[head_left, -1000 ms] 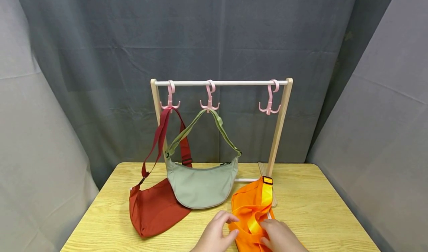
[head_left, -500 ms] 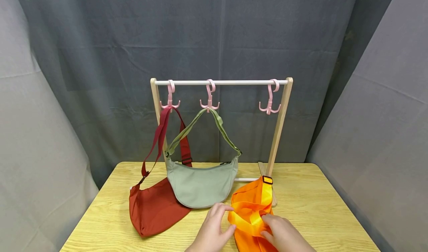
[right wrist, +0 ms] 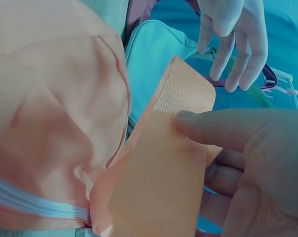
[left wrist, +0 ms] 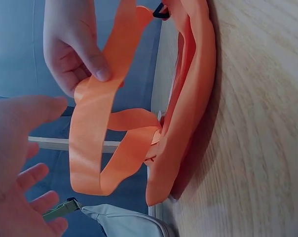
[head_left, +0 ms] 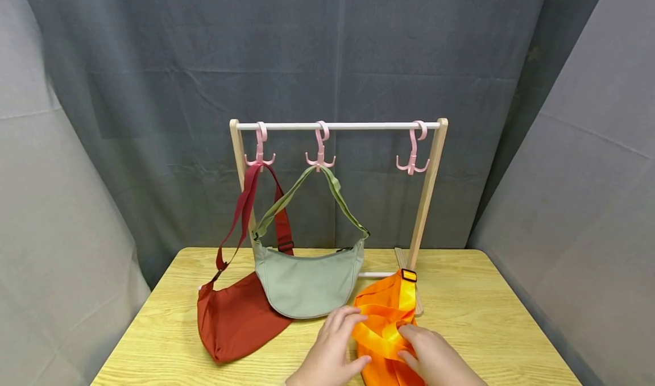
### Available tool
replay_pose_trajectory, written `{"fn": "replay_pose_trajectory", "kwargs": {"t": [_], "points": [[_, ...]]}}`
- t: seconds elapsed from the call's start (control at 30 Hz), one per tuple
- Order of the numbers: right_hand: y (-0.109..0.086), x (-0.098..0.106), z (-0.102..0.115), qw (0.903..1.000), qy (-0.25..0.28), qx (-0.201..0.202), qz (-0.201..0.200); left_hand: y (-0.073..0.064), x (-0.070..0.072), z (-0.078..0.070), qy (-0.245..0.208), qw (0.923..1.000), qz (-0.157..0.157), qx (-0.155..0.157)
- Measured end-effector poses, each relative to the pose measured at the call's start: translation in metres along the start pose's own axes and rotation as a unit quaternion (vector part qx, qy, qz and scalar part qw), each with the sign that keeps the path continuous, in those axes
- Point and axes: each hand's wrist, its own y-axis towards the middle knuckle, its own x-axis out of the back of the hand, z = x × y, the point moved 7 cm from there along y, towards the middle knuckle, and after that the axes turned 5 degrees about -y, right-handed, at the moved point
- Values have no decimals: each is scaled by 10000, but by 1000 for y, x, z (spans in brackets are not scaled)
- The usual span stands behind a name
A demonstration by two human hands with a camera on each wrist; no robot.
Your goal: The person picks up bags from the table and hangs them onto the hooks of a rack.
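With my right hand point(head_left: 440, 356) I pinch the orange webbing strap point(left wrist: 87, 143) between thumb and fingers; my left hand point(head_left: 327, 352) is just beside it, fingers loosely spread; the orange shoulder bag point(head_left: 381, 293) lies on the table point(head_left: 486, 318), below and beyond my fingers; farther ahead, leftward, hangs a sage-green crescent bag point(head_left: 309, 283).

The rack point(head_left: 368, 126) stands on the table point(head_left: 476, 301); a bag point(head_left: 381, 321) lies before its right post point(head_left: 428, 187).
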Motion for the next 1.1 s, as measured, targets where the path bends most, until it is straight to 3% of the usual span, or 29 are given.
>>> {"fn": "replay_pose_trajectory", "kwargs": {"t": [0.63,0.87,1.1], "points": [[-5,5,14,9990,-98,436,36,21,-12,-4,704,9939,733,-425],[-7,5,20,9972,-255,691,-159,28,-23,1,484,9917,1105,-451],[-8,4,17,9983,-67,569,50,32,-32,2,501,9864,1398,-698]]}}
